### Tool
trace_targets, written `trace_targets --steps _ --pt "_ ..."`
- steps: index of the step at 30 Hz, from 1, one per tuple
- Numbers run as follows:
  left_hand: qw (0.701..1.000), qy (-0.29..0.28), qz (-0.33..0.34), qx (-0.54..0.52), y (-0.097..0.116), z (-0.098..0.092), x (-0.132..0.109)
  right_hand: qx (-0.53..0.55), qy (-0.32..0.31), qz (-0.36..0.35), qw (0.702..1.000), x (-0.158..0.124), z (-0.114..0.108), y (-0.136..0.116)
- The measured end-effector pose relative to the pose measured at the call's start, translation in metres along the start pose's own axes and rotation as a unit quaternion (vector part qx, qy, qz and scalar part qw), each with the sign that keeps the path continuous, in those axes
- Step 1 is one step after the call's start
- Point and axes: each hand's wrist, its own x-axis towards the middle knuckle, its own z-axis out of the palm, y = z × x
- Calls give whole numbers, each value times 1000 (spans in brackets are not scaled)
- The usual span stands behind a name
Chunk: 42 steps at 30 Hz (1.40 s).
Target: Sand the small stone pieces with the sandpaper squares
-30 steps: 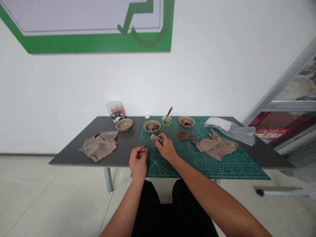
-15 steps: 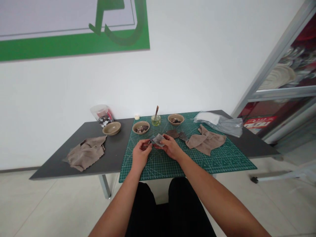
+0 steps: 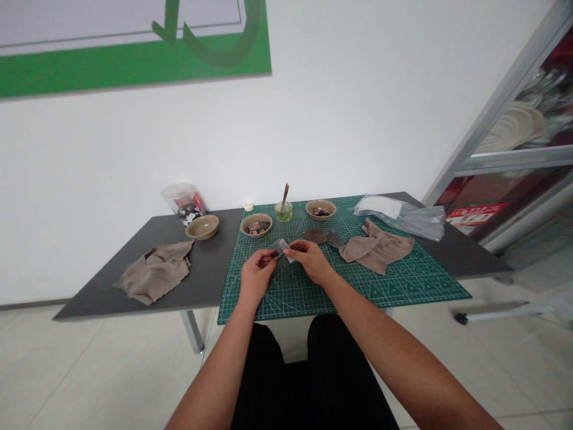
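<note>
Right hand (image 3: pixel 310 260): pinches a flat grey patch (image 3: pixel 282 245).
Left hand (image 3: pixel 256 273): pinches something small, dark.
Mat (image 3: pixel 403 286): green, gridded.
Bowl (image 3: pixel 256 224): tan, round, holding small pieces.

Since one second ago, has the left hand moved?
Yes. The left hand has come in off the mat's left edge, over the mat, and now meets the right hand at the small grey piece.
</note>
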Motion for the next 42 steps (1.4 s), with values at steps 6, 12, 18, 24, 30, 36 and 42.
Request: trace_targets --steps 6,12,18,24,30,36,42 --pt "1000 11 20 20 -1 3 -4 35 46 -17 998 0 4 3" --pt "999 28 19 37 4 3 -5 -25 8 -3 1000 0 1 6" --pt "999 30 20 40 -1 3 -5 -37 27 13 999 -2 1 3" --pt "994 17 53 92 5 2 -8 -17 2 31 999 -3 4 -1" --pt "987 10 66 147 7 3 -11 -27 -7 58 998 -1 6 0" --pt "985 11 73 158 6 3 -12 -5 -25 60 998 0 4 3" --pt "982 -7 103 159 7 3 -12 15 -15 76 997 1 2 2"
